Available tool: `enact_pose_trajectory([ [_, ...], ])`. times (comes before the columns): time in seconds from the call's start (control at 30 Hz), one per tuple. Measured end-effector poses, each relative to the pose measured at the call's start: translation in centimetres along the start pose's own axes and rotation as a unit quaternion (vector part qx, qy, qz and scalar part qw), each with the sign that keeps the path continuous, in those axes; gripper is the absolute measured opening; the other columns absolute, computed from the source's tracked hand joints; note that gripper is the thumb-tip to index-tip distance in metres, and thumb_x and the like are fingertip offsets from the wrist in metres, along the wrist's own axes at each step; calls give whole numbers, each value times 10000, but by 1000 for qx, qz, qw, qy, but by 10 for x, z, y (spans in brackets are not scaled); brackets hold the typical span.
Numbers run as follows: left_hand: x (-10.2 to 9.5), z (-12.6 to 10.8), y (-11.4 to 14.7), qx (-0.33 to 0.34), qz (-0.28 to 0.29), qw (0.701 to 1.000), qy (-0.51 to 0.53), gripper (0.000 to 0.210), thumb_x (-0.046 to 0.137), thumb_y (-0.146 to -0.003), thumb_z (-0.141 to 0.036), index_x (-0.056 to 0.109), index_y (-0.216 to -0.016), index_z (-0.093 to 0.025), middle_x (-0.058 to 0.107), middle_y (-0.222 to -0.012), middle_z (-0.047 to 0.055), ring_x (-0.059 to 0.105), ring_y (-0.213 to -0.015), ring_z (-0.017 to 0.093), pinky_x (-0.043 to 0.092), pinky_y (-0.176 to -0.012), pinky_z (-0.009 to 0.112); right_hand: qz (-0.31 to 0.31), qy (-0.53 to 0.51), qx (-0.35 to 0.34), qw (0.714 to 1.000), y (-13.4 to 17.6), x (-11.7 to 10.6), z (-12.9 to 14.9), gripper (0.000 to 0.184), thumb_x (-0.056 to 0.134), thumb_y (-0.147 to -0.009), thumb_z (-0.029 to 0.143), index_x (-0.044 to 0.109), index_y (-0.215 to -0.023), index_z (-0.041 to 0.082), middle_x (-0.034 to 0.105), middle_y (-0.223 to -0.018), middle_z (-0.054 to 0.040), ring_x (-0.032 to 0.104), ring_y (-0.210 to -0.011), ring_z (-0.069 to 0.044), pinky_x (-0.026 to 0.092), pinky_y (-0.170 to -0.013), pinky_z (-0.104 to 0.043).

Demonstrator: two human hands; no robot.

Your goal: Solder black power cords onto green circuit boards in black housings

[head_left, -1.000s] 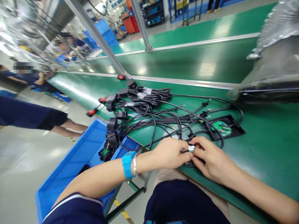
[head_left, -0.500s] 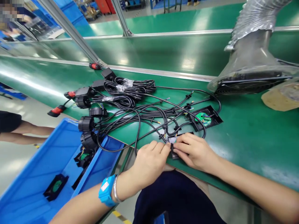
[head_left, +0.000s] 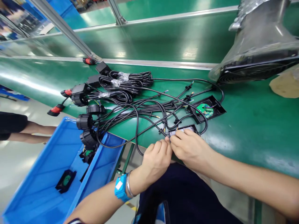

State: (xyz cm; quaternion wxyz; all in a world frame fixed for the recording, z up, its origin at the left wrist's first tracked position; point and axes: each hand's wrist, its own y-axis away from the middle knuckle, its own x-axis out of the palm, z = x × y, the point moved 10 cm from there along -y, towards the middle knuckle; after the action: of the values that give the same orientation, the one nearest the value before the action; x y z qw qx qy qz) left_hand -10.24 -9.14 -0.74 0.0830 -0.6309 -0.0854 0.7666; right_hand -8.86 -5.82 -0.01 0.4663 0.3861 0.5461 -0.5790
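At the near bench edge, my left hand (head_left: 157, 158) is closed, with its thumb and finger pinched at the left end of a small black rectangular housing (head_left: 195, 130). What it pinches is hidden. My right hand (head_left: 190, 146) presses against it from the right, fingers bent over the front of that housing and closed on it. A grey inner surface shows above my right fingers. Black cables (head_left: 149, 115) with grommets and bared coloured wire ends run up to the hands. Just behind lies a second open black housing (head_left: 216, 109), holding a round green circuit board (head_left: 204, 110).
Coiled cables (head_left: 130, 81), black round caps (head_left: 84, 121) and red-black connectors (head_left: 56, 109) lie on the left. A blue bin (head_left: 30, 186) with board housings (head_left: 66, 181) stands below. A fume hood (head_left: 259, 53) hangs at right. Another person's legs (head_left: 30, 130) show at far left.
Both hands have drawn tighter together, and the right fingers have curled over the housing. The black piece visible between the fingertips is now covered. The view has tilted slightly downward.
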Motion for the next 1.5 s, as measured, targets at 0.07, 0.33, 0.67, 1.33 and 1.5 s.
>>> enact_pose_trajectory([
  [0.07,1,10,0,-24,-15,996,79,195,476,-896,-112,620,-1026,-121,671,-898,66,586,-771,185,474,-666,308,40,-12,14,999,-3,3,-6,133,539,-827,105,627,-735,142,543,-712,-74,437,-748,-189,279,-639,-326],
  [0.33,19,47,-9,-115,-1,909,401,60,639,-813,-169,685,-847,-188,691,-784,2,602,-727,145,472,-704,275,264,-130,152,944,-10,18,-62,234,605,-850,432,704,-820,222,658,-744,-42,570,-720,-176,300,-585,-257],
  [0.67,21,27,-7,-56,2,929,367,196,532,-868,-180,655,-715,-175,548,-658,22,477,-642,156,363,-618,307,329,-110,-109,932,-24,24,-15,121,617,-853,223,630,-753,156,656,-700,-34,591,-615,-154,200,-502,-265],
  [1.33,-7,-25,-4,55,-13,979,197,450,546,-890,-299,517,-1291,-98,613,-1186,99,538,-988,255,429,-814,389,-65,-83,85,991,72,-47,-74,140,571,-883,229,640,-969,144,631,-942,-75,535,-878,-177,440,-802,-332],
  [1.5,-7,-36,-10,74,-41,988,127,338,509,-905,-163,569,-1226,-74,656,-1143,77,552,-944,219,407,-785,369,-39,-40,91,994,77,-33,-70,300,547,-898,299,615,-1150,149,599,-1010,-107,503,-901,-204,441,-788,-353],
])
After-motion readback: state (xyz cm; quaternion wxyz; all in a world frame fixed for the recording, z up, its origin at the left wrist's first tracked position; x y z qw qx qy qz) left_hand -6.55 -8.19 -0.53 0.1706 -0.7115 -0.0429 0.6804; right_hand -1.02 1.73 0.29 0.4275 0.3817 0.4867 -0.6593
